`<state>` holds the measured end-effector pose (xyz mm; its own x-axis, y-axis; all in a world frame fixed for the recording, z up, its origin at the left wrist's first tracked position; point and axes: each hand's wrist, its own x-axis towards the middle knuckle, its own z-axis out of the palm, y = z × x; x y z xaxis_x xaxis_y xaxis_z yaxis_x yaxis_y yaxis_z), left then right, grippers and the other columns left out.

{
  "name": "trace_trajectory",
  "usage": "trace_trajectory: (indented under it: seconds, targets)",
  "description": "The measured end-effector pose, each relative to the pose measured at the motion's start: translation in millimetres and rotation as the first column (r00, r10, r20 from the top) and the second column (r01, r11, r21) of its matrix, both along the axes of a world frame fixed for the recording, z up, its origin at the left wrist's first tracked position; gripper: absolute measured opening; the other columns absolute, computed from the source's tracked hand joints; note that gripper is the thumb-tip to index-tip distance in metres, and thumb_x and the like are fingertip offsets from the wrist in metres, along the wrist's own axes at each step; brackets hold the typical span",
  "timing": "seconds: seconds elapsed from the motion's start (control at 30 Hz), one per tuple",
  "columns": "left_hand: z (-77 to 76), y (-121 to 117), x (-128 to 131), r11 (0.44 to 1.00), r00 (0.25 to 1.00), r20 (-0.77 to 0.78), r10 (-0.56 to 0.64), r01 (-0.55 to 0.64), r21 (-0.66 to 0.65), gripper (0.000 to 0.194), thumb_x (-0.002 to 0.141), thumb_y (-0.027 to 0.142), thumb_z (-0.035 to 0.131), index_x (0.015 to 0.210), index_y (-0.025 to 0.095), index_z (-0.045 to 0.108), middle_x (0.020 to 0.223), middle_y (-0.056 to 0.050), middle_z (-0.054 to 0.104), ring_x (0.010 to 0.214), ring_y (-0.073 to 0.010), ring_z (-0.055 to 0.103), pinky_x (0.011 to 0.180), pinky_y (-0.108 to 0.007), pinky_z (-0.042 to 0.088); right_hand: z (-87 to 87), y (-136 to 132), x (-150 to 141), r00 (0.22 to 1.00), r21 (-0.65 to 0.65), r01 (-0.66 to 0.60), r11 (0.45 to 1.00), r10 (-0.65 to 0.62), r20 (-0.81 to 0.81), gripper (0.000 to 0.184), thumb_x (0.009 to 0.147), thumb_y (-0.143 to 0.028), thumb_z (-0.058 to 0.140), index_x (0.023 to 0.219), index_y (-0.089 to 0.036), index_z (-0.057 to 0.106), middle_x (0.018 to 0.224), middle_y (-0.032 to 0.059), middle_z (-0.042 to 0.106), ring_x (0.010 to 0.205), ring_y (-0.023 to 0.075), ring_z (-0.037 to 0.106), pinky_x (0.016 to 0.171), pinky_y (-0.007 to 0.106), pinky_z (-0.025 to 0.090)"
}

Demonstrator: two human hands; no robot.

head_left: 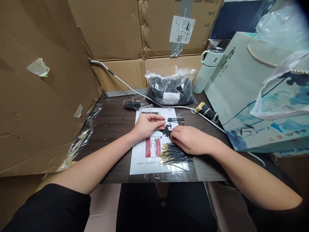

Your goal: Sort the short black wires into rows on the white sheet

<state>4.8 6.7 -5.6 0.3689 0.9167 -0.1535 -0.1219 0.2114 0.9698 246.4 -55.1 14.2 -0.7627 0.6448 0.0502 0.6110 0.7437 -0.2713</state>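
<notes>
My left hand (149, 126) is over the printed sheet (135, 164), thumb and fingertips pinched together; whatever they hold is too small to make out. Just right of those fingertips is a small pile of short black pieces (166, 131). My right hand (187, 138) reaches the pile's right side with its fingers curled and closed, their tips partly hidden. Below it, a spread of thin black wires with gold ends (173, 154) lies across the sheet, partly under the hand. A few black wires (176, 120) lie beyond the pile, near the sheet's top.
Behind the sheet are a clear bag of black parts (171, 88) and a bundle of black pins (133, 104). A tied bundle with gold ends (207, 111) lies right. A white cable (130, 87) crosses the table. A bottle (205, 72) and paper bag (241, 96) stand right; cardboard (43, 106) walls the left.
</notes>
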Motion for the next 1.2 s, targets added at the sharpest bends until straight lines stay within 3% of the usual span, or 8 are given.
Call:
trace_trajectory:
  seconds: [0.23,0.43,0.6,1.0,1.2]
  targets:
    - [-6.4,3,-1,0.997,0.997,-0.071,-0.017,0.022,0.073,0.051,0.059,0.041,0.111,0.090,0.011,0.086,0.085,-0.011,0.084,0.077,-0.0178,0.082,0.081,-0.031,0.073,4.9,2,4,0.991,-0.006,0.038,0.999,-0.039,-0.127,0.019,0.114,-0.021,0.047,0.104,-0.018,0.063,0.102,0.0127,0.067,0.095,0.0272,0.057,0.093,0.046,0.049]
    - [-7.4,4,-4,0.994,0.989,-0.147,-0.025,0.040,0.100,0.039,0.064,0.035,0.107,0.088,0.013,0.087,0.084,-0.011,0.085,0.075,-0.0169,0.080,0.075,-0.028,0.069,4.6,6,7,0.935,-0.102,0.021,0.995,-0.055,-0.350,0.012,0.113,-0.021,0.054,0.106,-0.021,0.064,0.102,0.0083,0.072,0.093,0.0232,0.064,0.088,0.040,0.052]
    - [-6.7,3,-4,0.987,0.978,-0.205,-0.041,0.071,0.142,0.035,0.067,0.037,0.105,0.087,0.014,0.088,0.085,-0.012,0.085,0.074,-0.0181,0.079,0.071,-0.029,0.067,1.9,12,7,0.852,0.013,0.151,0.988,-0.124,-0.509,0.014,0.112,-0.021,0.057,0.110,-0.022,0.071,0.100,0.0076,0.076,0.087,0.0223,0.069,0.081,0.038,0.055]
    - [-8.4,-1,-2,0.962,0.958,-0.284,-0.032,0.107,0.253,0.025,0.075,0.037,0.100,0.089,0.018,0.090,0.084,-0.009,0.085,0.068,-0.0154,0.074,0.065,-0.026,0.059,-6.9,16,8,0.849,0.066,0.178,0.982,-0.119,-0.515,0.019,0.113,-0.024,0.055,0.110,-0.021,0.073,0.100,0.0096,0.074,0.088,0.0237,0.068,0.080,0.039,0.055]
    - [-1.9,-9,0,0.891,0.933,-0.357,0.040,0.129,0.436,0.015,0.083,0.034,0.094,0.089,0.020,0.090,0.091,-0.008,0.086,0.080,-0.0173,0.077,0.076,-0.028,0.060,-5.0,14,7,0.859,0.034,0.171,0.985,-0.132,-0.495,0.019,0.112,-0.023,0.055,0.108,-0.020,0.073,0.099,0.0092,0.074,0.089,0.0233,0.068,0.081,0.039,0.054]
